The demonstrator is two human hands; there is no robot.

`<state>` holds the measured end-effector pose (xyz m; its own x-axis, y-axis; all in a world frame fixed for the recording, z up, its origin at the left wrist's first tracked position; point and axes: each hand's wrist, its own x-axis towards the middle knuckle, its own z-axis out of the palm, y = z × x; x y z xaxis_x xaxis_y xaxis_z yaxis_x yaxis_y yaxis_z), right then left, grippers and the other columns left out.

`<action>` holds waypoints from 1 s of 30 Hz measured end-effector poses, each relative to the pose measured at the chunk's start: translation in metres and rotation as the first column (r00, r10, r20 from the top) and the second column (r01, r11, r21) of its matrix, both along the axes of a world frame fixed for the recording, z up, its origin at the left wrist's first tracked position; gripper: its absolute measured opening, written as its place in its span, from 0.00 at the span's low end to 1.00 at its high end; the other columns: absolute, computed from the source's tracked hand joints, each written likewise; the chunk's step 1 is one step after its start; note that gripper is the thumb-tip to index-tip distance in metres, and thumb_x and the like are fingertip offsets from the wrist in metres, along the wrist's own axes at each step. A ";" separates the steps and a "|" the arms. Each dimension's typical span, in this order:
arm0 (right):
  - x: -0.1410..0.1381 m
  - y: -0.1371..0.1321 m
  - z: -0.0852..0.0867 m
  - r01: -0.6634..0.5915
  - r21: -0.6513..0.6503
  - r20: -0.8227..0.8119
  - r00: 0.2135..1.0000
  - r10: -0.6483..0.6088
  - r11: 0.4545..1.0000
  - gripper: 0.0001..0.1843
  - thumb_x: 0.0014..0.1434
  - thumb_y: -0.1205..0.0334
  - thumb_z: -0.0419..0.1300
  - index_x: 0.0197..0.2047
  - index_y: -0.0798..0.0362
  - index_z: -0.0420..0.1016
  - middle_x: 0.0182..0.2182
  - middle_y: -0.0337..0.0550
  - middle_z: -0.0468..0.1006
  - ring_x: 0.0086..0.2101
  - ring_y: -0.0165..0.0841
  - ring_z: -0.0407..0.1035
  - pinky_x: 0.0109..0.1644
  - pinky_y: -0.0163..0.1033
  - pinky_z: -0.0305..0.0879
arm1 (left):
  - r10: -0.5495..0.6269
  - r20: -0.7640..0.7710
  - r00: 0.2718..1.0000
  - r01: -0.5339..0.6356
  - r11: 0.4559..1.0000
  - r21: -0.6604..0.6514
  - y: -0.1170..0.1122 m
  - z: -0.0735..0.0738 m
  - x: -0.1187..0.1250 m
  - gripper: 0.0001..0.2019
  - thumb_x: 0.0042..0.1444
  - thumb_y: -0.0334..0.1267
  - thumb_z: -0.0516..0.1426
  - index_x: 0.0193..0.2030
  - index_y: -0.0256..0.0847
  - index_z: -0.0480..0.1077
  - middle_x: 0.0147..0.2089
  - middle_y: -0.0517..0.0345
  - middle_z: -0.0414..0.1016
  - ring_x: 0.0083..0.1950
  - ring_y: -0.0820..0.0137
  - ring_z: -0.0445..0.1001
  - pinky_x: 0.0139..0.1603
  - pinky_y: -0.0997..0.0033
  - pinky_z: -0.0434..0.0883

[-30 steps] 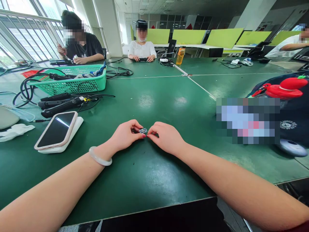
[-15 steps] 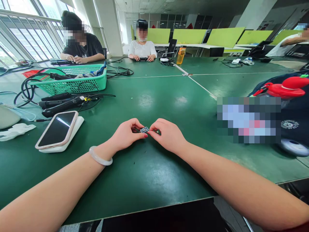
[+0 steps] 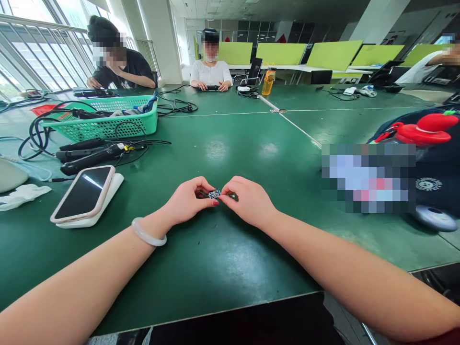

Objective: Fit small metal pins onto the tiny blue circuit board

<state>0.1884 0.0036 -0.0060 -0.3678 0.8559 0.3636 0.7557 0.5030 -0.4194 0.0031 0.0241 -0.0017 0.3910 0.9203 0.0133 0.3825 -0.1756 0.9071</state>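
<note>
Two hands (image 3: 187, 201), same piece (image 3: 214, 194), co-worker's arm (image 3: 135, 77) lifted

The left hand (image 3: 187, 200) held a small patterned piece (image 3: 214, 194) at the green tabletop (image 3: 223, 268), the right hand (image 3: 249, 199) at its edge; a phone (image 3: 84, 194) lay to the left.

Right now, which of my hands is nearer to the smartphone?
Left. Your left hand is to the right of the smartphone, not touching it; your right hand is farther off in the same direction.
</note>
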 end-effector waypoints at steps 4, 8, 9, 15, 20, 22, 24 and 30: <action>0.002 -0.001 0.001 -0.034 0.059 -0.031 0.999 0.036 0.998 0.06 0.59 0.60 0.57 0.34 0.52 0.73 0.30 0.37 0.71 0.31 0.27 0.64 0.35 0.33 0.57 | 0.006 0.114 0.993 0.007 0.994 -0.108 -0.002 0.003 0.001 0.13 0.41 0.35 0.65 0.32 0.37 0.66 0.31 0.60 0.74 0.33 0.73 0.72 0.40 0.68 0.69; 0.003 -0.005 0.002 -0.085 0.182 -0.054 0.994 0.096 0.980 0.11 0.62 0.59 0.52 0.37 0.51 0.75 0.31 0.40 0.74 0.33 0.29 0.66 0.38 0.33 0.59 | 0.003 0.281 0.960 0.053 0.980 -0.192 -0.004 0.007 0.000 0.13 0.41 0.35 0.65 0.33 0.37 0.67 0.32 0.60 0.74 0.35 0.75 0.71 0.41 0.71 0.68; 0.003 -0.005 0.003 -0.086 0.199 -0.053 0.994 0.098 0.976 0.12 0.62 0.58 0.52 0.38 0.51 0.76 0.32 0.41 0.74 0.34 0.29 0.66 0.38 0.33 0.59 | 0.005 0.306 0.952 0.059 0.978 -0.200 -0.004 0.007 0.000 0.13 0.41 0.35 0.65 0.33 0.37 0.67 0.32 0.60 0.74 0.35 0.75 0.71 0.41 0.71 0.68; 0.011 0.001 0.008 -0.014 0.022 -0.037 0.999 0.015 1.000 0.13 0.62 0.63 0.51 0.44 0.49 0.75 0.35 0.40 0.76 0.35 0.30 0.68 0.40 0.34 0.61 | 0.041 0.257 0.965 0.014 0.978 -0.206 -0.003 0.007 0.001 0.14 0.40 0.36 0.66 0.32 0.38 0.67 0.32 0.59 0.75 0.34 0.73 0.72 0.41 0.68 0.68; 0.019 0.012 0.004 0.084 -0.198 0.149 0.987 -0.054 0.977 0.08 0.56 0.60 0.59 0.40 0.49 0.75 0.32 0.40 0.74 0.33 0.31 0.67 0.36 0.36 0.61 | 0.005 0.126 0.992 0.015 0.988 -0.153 -0.004 0.006 0.003 0.14 0.39 0.36 0.65 0.32 0.38 0.67 0.32 0.59 0.75 0.34 0.71 0.73 0.40 0.66 0.69; 0.018 0.014 0.002 0.085 -0.228 0.192 0.981 -0.041 0.970 0.05 0.55 0.60 0.60 0.36 0.50 0.75 0.32 0.39 0.73 0.32 0.30 0.67 0.35 0.35 0.60 | -0.012 0.094 0.996 0.024 0.991 -0.134 -0.004 0.006 0.003 0.14 0.39 0.36 0.65 0.32 0.38 0.67 0.32 0.58 0.75 0.35 0.70 0.73 0.40 0.66 0.70; 0.017 0.014 0.001 0.080 -0.238 0.213 0.977 -0.028 0.968 0.03 0.56 0.62 0.59 0.32 0.50 0.74 0.32 0.39 0.72 0.31 0.30 0.66 0.34 0.35 0.59 | -0.023 0.073 0.997 0.032 0.991 -0.130 -0.004 0.006 0.003 0.14 0.40 0.37 0.65 0.33 0.38 0.67 0.33 0.58 0.75 0.35 0.70 0.73 0.39 0.65 0.70; 0.013 0.011 0.000 0.031 -0.279 0.181 0.983 0.021 0.960 0.07 0.57 0.64 0.57 0.29 0.51 0.73 0.31 0.39 0.73 0.32 0.29 0.66 0.34 0.33 0.58 | -0.060 0.085 0.995 0.073 0.985 -0.154 -0.005 0.005 0.003 0.13 0.40 0.36 0.64 0.32 0.38 0.66 0.33 0.57 0.75 0.35 0.70 0.73 0.39 0.67 0.70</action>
